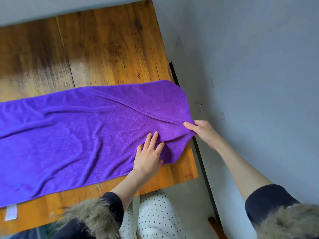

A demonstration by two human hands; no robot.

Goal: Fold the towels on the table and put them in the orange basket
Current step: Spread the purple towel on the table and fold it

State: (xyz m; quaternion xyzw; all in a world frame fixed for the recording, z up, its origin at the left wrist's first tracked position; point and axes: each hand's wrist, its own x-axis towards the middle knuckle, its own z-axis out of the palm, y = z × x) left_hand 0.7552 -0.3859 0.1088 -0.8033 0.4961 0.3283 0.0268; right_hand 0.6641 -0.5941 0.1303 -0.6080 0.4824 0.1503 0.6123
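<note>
Dark sleeves (265,197) pushed up, shaggy tan fur trim (91,216), white polka-dot trousers (155,216).

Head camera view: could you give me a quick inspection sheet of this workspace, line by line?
Surface: wooden table, worn and stained, pushed near a wall.
Job's things: purple towel spread lengthwise across the table, wrinkled, not yet folded; a label at its near left corner. The orange basket is not in view.
Clutter: nothing seen.
Hands: left hand rests with straight fingers on the towel near its right end; right hand pinches the towel's right edge at the table's edge.
Cables: nothing seen.
Surroundings: grey wall on the right, with a wall socket; fur-trimmed dark sleeves and dotted trousers below.
</note>
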